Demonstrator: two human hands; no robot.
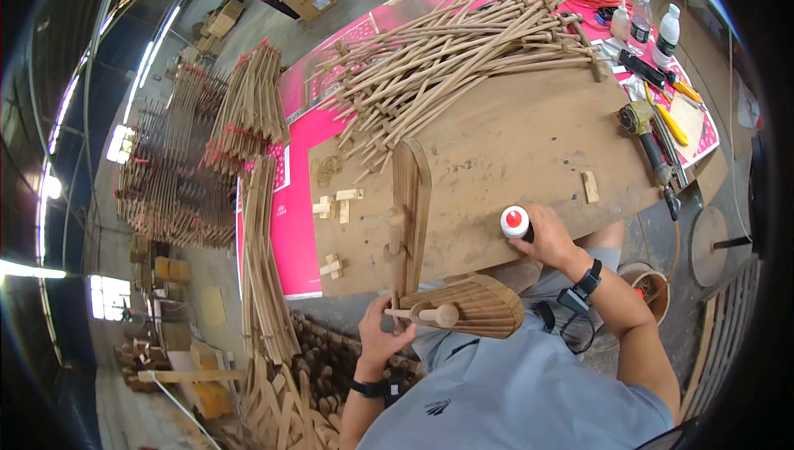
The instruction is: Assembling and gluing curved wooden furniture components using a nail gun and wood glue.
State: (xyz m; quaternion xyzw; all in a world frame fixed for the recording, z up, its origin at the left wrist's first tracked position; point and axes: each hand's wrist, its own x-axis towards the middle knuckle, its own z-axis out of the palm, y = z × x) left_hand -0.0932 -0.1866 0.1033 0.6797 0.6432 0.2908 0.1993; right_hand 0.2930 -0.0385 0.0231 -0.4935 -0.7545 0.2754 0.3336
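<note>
My left hand (pixel 385 330) is closed around the lower corner of a wooden assembly, where its peg and bars meet. The assembly has two slatted wooden panels: one panel (pixel 413 202) rises over the bench, and the other panel (pixel 475 305) spreads to the right in front of my lap. A peg with a round knob (pixel 447 315) juts across the second panel. On the bench's near edge, my right hand (pixel 546 236) grips a white bottle with a red cap (pixel 514 220), which is upright or nearly so. The lower part of that bottle is hidden.
Many knobbed wooden rods (pixel 471 53) lie heaped across the far side of the brown board (pixel 513 152). Small wood blocks (pixel 339 206) sit at its left. A nail gun (pixel 649 140), yellow-handled tools (pixel 672 125) and bottles (pixel 667 35) are at right. Bundled sticks (pixel 248 102) stand beyond the left edge.
</note>
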